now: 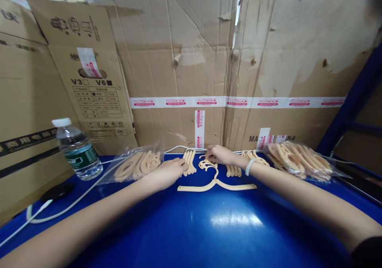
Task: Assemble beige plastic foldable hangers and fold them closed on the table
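Observation:
My left hand (171,173) has its fingers bent together at the left edge of a row of light wooden-looking hanger arms (190,162); what its fingertips hold, if anything, is hidden. My right hand (221,155) reaches farther in, its fingers pinched down on a small heap of curved hanger hooks (205,164). Between and in front of the hands lies a clothes hanger (215,182) with both arms spread and its hook pointing away from me. Under my right wrist, a second row of hanger arms (233,171) shows partly.
Clear plastic bags of hanger parts lie at left (137,166) and right (298,160). A water bottle (78,150), a black round device (58,191) and a white cable (98,180) are on the left. Cardboard sheets (179,73) wall the back of the blue table (191,228).

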Tool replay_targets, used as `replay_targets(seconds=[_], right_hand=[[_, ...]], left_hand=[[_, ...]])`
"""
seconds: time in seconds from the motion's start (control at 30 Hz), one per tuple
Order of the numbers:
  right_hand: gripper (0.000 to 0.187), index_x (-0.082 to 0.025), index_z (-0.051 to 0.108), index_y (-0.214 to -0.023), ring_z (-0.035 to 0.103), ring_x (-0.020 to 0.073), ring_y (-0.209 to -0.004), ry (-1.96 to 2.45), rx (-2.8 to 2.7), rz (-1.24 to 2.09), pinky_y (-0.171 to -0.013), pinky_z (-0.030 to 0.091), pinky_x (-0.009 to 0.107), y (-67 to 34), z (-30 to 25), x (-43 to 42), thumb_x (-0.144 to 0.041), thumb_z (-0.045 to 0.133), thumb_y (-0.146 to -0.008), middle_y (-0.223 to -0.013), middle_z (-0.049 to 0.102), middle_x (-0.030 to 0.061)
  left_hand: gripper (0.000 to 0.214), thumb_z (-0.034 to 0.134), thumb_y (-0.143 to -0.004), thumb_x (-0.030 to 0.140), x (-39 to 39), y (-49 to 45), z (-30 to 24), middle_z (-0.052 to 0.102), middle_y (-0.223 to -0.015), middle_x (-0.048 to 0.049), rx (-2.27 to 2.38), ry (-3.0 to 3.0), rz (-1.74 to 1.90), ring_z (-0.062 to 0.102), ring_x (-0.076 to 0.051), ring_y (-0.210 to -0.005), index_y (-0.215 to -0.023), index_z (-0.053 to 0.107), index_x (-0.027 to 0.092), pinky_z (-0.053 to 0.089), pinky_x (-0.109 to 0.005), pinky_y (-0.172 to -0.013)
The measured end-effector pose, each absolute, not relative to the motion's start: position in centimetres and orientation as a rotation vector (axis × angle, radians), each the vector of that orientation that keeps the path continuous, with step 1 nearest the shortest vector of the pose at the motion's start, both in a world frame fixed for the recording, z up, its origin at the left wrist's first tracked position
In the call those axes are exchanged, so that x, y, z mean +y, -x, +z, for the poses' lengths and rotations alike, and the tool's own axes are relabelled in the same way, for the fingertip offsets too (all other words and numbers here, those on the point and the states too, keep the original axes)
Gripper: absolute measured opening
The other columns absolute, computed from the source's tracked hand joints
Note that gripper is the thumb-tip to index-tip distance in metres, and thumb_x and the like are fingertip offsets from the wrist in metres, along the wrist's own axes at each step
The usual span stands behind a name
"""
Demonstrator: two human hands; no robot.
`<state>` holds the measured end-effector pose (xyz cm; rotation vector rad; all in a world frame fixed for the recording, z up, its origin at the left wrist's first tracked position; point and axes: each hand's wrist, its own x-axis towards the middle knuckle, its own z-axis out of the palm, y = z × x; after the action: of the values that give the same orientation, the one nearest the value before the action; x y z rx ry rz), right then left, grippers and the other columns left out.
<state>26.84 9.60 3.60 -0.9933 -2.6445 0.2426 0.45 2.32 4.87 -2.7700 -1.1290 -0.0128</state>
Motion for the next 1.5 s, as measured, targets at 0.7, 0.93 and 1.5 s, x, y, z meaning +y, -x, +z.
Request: replay_targets(seconds=[0.7,0.93,1.5], right_hand=[[0.033,-0.017,0.072,-0.094,0.068,0.0197,-0.063,0.997,-1.286,1.126,-0.047,0.047,0.025,-27.0,4.3,-8.3,-0.042,0.076,-0.073,-0.083,0.074,0.0106],[0.03,-0.018,0.076,-0.092,0.068,0.0189,-0.066,0.895,-1.052,1.34,-0.055,0.052,0.028,-26.9,2.7,-9.0,-0.04,0.075,-0.072,-0.091,0.075,0.0117],[0.056,-0.024,0.051,-0.115,0.065,0.0138,-0.071,0.921,-1.161,1.48,-0.067,0.052,0.025,-26.7,0.2,-8.5,-0.032,0.085,-0.071,-0.081,0.073,-0.0001]], left_hand=[[0.021,0.052,-0.094,0.025,-5.4,-3.9,5.6,0.071,-0.11,-0.0084,-1.099,3.122,-1.264,0.065,-0.022,-0.106,-0.103,0.07,0.019,0.054,-0.035,-0.092],[0.011,0.073,-0.076,0.029,-6.4,-5.6,3.9,0.073,-0.101,-0.0078,-1.754,3.185,-2.01,0.068,-0.025,-0.099,-0.075,0.079,0.02,0.054,-0.039,-0.092],[0.032,0.08,-0.069,0.023,-7.2,-6.5,1.0,0.063,-0.076,0.0014,-1.974,3.265,-2.538,0.066,-0.019,-0.088,-0.068,0.049,0.019,0.05,-0.031,-0.083]])
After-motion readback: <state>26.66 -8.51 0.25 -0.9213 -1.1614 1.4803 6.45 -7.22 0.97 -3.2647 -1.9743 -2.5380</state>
